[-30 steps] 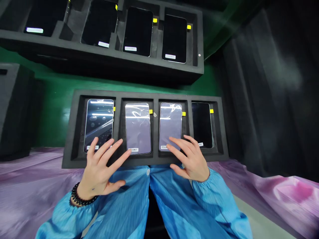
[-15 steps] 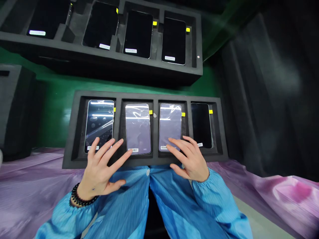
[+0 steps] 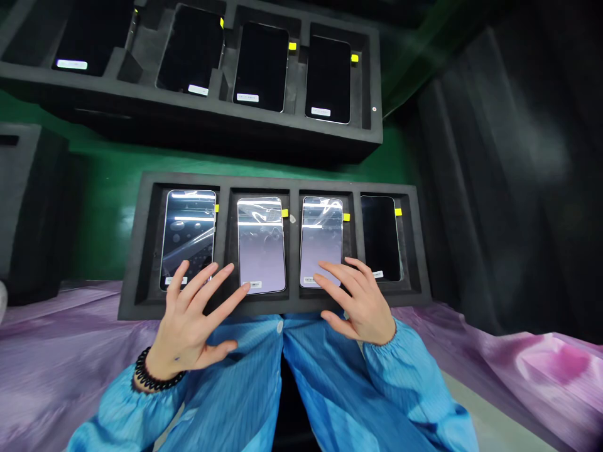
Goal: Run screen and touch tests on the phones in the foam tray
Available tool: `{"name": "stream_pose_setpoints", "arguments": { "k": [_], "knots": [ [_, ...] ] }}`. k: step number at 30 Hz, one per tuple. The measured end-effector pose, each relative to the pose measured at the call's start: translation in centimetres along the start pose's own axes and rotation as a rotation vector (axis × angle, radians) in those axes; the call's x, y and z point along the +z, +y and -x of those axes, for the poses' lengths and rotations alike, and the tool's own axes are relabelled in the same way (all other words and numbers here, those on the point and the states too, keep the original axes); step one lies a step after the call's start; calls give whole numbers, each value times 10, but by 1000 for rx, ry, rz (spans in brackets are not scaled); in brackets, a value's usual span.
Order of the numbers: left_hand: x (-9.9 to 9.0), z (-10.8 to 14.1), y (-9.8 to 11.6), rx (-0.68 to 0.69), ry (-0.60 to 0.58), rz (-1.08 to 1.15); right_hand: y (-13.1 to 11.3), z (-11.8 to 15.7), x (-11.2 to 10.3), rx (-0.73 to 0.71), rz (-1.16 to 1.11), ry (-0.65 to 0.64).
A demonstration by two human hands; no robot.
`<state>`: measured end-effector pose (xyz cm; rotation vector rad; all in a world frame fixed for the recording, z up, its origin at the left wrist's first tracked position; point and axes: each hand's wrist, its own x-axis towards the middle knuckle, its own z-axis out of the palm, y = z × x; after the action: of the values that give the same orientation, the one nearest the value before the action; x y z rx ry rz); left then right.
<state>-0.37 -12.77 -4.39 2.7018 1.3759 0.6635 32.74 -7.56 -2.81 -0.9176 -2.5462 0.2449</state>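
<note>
Unmoved, spread left fingers (image 3: 228, 305) and right fingers (image 3: 334, 290) perhaps touch phones (image 3: 261, 248).

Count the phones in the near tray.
4, one per compartment of the near tray: leftmost phone, second phone, third phone, rightmost phone. The left hand and right hand partly cover some; none seems wholly hidden.

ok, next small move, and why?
Probably shift the right hand toward the black-screened rectangular phone in the rightmost slot of the nearer dark grey foam tray: its screen looks unlit, while the lavender-screened rectangular phone beside it appears lit, and the hand is near both.
</note>
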Motion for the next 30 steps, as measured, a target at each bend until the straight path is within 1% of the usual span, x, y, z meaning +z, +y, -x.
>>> {"name": "stream_pose_setpoints", "arguments": {
  "k": [4,8,10,14,17,20,24,30],
  "knots": [
    [-1,-1,1,0,-1,-3,0,0,0,-3,11,8],
    [0,0,1,-15,-55,-22,0,0,-1,-13,48,-55],
    [0,0,1,-15,-62,-16,0,-1,-1,-10,53,-71],
    [0,-1,0,5,-7,7,0,-1,-1,-6,24,-13],
    [0,-1,0,16,5,14,1,0,0,-7,16,7],
    [0,1,0,12,3,11,1,1,-1,-8,15,-12],
    [0,2,0,-3,-62,-19,0,1,-1,1,33,-82],
    [-1,1,1,-18,-20,-5,0,0,-1,15,-3,-28]
  ]
}}
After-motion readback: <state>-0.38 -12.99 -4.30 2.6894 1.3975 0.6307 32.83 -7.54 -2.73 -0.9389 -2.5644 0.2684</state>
